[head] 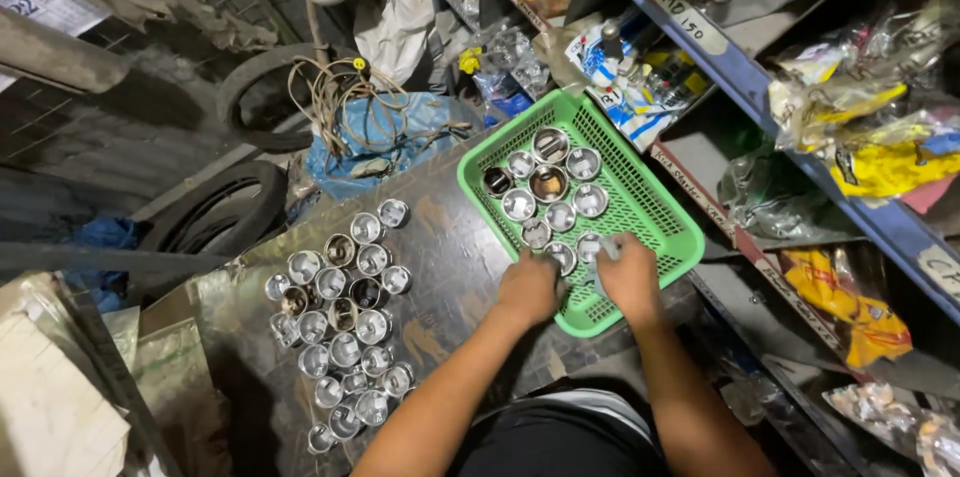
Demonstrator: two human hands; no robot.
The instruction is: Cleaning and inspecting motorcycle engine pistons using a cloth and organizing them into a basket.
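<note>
Both hands are down in the near end of the green basket [640, 199], which sits on the dark metal counter [450, 267] and runs diagonally away from the person toward the shelves [760, 97] on the right-hand side. The left hand [528, 287] is curled over, knuckles up, right at the basket's near-left rim; it's touching or just above one of the shiny metal pistons [560, 255], but I can't tell if the fingers are really closed around anything. The right hand [628, 277] is gripping a small silvery piece [607, 249], probably another piston, just poking out past the fingers.

The rest of the pistons in the basket [548, 183] stand open end up in a loose cluster just beyond both hands, further up the basket's long axis. So everything in there lies straight ahead of the hands, with the right hand a touch nearer the middle of the basket.

Well off to the left of the left hand there's a second bunch of pistons [345, 327] standing on the bare counter in a rough column. The left hand is clearly the closer one to that group. Old tyres [215, 217] and a tangle of wire [345, 97] sit beyond it.
</note>
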